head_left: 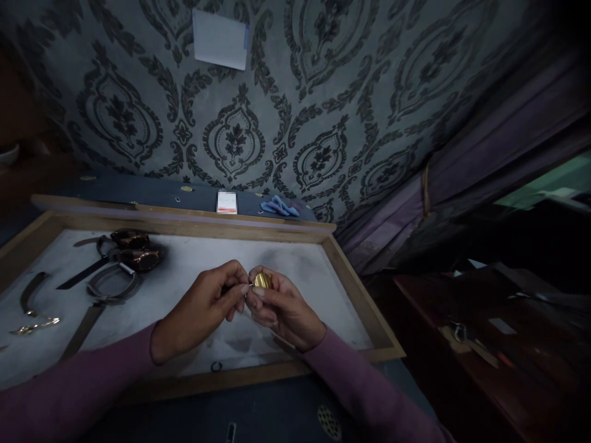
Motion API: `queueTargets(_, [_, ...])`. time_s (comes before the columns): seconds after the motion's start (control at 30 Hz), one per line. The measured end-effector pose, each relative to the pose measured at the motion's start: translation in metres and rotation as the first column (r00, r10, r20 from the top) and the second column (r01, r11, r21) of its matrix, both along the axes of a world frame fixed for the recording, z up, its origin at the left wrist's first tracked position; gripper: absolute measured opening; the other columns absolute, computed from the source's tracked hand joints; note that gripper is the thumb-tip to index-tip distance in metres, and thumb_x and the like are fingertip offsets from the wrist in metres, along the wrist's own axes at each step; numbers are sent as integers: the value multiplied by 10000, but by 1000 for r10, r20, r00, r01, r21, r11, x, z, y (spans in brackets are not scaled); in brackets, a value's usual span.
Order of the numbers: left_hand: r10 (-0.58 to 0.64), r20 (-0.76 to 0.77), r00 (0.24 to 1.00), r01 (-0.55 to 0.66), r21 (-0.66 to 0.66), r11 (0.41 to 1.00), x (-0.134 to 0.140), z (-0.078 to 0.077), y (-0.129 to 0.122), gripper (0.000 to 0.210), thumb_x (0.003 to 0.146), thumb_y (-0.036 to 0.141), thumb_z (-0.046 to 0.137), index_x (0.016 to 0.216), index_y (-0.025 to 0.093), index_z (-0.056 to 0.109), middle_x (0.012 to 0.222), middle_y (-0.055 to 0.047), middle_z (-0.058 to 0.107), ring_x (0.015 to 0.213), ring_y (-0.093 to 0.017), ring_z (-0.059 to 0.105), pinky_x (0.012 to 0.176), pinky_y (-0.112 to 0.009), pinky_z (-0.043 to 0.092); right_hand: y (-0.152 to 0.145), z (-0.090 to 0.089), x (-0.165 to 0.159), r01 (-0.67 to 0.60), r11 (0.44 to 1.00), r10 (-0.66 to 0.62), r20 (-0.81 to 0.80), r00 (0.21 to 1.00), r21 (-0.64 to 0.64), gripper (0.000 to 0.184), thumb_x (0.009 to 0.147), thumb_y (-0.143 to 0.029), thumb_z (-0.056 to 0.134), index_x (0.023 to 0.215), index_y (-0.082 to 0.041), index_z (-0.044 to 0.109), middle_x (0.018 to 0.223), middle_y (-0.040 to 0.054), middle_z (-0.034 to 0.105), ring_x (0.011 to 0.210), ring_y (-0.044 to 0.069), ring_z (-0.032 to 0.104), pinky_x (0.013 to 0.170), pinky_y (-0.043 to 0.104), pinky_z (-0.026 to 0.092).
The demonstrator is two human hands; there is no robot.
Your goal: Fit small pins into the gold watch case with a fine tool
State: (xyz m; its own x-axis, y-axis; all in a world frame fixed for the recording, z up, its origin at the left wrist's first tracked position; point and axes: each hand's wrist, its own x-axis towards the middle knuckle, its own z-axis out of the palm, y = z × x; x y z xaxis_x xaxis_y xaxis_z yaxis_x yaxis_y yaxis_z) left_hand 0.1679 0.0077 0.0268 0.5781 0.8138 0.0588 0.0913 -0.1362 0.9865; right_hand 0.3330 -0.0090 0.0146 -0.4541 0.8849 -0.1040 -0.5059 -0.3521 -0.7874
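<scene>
Disc point(262, 281), gold-coloured, pinched in right hand point(290, 303), lies just right of left hand point(209, 303), which pinches a mostly hidden slim piece point(250, 284) at its left edge.

I've got a phone point(226, 202) here, crumpled blue cloth point(279, 205) just right of it, white card point(220, 40) on the patterned wall point(234, 141) above it, purple curtain point(484, 144) further off to its right.

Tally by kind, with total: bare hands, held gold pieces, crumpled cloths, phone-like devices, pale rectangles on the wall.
Left hand and right hand: 2
Held gold piece: 1
Crumpled blue cloth: 1
Phone-like device: 1
Pale rectangle: 1
Total: 6
</scene>
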Motion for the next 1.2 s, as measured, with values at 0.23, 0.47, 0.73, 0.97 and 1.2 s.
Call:
queueTargets(0.23, [-13, -25, 1000, 14, 18, 1000, -1, 0, 1, 150, 911, 287, 473, 820, 170, 495, 652, 20, 563, 525, -92, 501, 500, -207, 391, 0, -1, 0, -13, 1000, 13, 2, 1000, 21, 218, 755, -254, 728, 827, -167, 541, 585, -50, 559, 375, 16, 280, 369, 162, 173])
queueTargets(0.47, [-4, -54, 999, 6, 35, 999, -2, -1, 1, 139, 908, 274, 472, 817, 171, 495, 639, 30, 557, 520, -91, 501, 500, -201, 387, -1, -1, -1, 4, 1000, -5, 33, 999, 20, 222, 756, -249, 722, 837, -173, 530, 571, -59, 555, 370, 17, 280, 371, 165, 183])
queueTargets(0.73, [20, -66, 998, -17, 40, 999, -2, -2, 2, 144, 892, 271, 486, 787, 173, 496, 614, 32, 563, 488, -83, 481, 474, -193, 359, -2, -3, -2, 27, 999, -29, 74, 997, 31, 223, 754, -252, 723, 835, -174, 531, 571, -58, 556, 385, 26, 304, 379, 168, 203])
queueTargets(0.97, [50, 48, 998, -48, -47, 998, 3, -8, 0, 173, 890, 307, 498, 793, 163, 492, 627, 30, 563, 481, -74, 471, 467, -194, 356, -1, -3, -2, 32, 999, -34, 61, 998, 30, 217, 765, -246, 713, 858, -174, 530, 557, -60, 557, 377, 23, 296, 376, 165, 203])
queueTargets(1.2, [31, 67, 997, -26, -69, 997, 3, -6, 0, 159, 897, 293, 505, 810, 160, 496, 642, 30, 563, 500, -75, 491, 483, -195, 376, -1, -2, -2, 34, 999, -36, 45, 998, 31, 189, 775, -232, 706, 837, -173, 537, 553, -57, 561, 376, 20, 295, 377, 159, 201])
